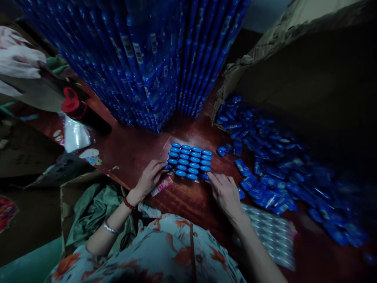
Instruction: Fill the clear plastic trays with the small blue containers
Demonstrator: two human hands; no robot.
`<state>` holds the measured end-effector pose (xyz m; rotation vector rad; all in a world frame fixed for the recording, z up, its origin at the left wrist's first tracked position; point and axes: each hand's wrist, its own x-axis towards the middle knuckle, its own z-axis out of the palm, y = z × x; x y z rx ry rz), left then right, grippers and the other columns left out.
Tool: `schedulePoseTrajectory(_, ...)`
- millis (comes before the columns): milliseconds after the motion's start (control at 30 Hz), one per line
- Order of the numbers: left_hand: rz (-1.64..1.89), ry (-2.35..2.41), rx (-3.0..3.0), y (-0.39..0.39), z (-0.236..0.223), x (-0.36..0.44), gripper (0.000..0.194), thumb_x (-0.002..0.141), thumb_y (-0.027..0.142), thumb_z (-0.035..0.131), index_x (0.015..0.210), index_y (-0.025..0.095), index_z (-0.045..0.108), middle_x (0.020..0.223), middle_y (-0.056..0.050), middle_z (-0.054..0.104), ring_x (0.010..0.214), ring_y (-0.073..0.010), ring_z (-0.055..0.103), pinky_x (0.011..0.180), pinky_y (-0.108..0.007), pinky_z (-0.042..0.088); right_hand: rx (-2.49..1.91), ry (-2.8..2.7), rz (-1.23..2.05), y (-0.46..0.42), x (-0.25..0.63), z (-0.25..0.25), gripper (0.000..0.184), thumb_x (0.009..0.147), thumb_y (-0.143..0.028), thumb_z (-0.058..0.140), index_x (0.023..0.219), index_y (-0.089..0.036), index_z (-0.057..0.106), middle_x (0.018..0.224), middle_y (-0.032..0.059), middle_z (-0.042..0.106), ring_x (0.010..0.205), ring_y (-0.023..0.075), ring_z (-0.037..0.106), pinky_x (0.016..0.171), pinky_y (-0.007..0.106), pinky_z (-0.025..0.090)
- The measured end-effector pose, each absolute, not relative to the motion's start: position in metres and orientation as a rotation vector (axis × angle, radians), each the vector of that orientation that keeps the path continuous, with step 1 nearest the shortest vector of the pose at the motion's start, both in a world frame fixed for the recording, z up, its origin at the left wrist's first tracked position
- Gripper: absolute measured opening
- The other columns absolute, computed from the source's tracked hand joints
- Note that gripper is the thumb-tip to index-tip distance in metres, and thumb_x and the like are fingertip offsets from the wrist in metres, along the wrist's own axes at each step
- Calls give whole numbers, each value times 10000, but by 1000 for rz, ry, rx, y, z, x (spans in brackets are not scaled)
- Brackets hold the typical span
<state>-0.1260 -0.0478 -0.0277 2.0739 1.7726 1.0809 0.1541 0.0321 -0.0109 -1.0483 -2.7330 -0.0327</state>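
Note:
Glossy blue oval pieces [193, 160] sit in close rows on the dark red tabletop in front of me. At the left front corner, my left hand [150, 177] pinches a small blue packet [167, 167]. My right hand [224, 190] has its fingers closed on another small blue packet [204, 176] at the right front corner. Whatever tray or backing lies under the rows is mostly hidden. A pink printed card strip [161, 185] lies beside my left fingers. Near my right forearm is a clear moulded plastic tray [271, 232] with rows of hollows.
Tall stacks of blue packs [141, 74] stand behind the rows. Many loose blue packets [273, 173] spill from a torn carton [250, 59] at right. A red-lidded dark bottle [88, 116] and clear plastic bags [75, 133] are at left. An open carton [66, 212] holds green cloth.

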Motion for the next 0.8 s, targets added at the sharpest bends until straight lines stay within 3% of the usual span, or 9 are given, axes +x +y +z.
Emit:
schedulePoseTrajectory(133, 838, 1702, 2308, -43, -22, -130, 276, 908, 121, 399, 1162, 166, 498, 961, -85, 567, 850, -167, 518, 730, -292, 477, -990, -2950, -160, 34, 138, 11, 315, 872, -83, 398, 1126, -113, 582, 841, 83, 652, 769, 195, 525, 704, 325, 317)
schedulePoseTrajectory(400, 387, 1563, 2497, -23, 15, -128, 269, 906, 74, 312, 997, 154, 552, 936, -74, 566, 846, -179, 515, 849, -371, 469, -1022, -3187, -141, 39, 102, 26, 278, 852, -73, 419, 1062, -106, 598, 836, 103, 633, 763, 206, 546, 719, 341, 335)
schedulePoseTrajectory(633, 559, 1704, 2489, -29, -9, -128, 335, 904, 97, 310, 1117, 172, 558, 1008, -102, 583, 892, -203, 520, 803, -366, 469, -1077, -2854, -45, 29, 131, -2, 387, 931, -228, 380, 1308, -221, 468, 810, 52, 627, 684, 157, 562, 688, 295, 375)
schedulePoseTrajectory(800, 825, 2054, 2447, -40, -29, -123, 376, 896, 193, 438, 1255, 278, 514, 1203, -119, 534, 1066, -246, 498, 888, -405, 398, -1294, -2369, -4, 62, 154, -22, 374, 932, -283, 360, 1265, -211, 515, 892, 75, 607, 798, 171, 560, 726, 282, 428)
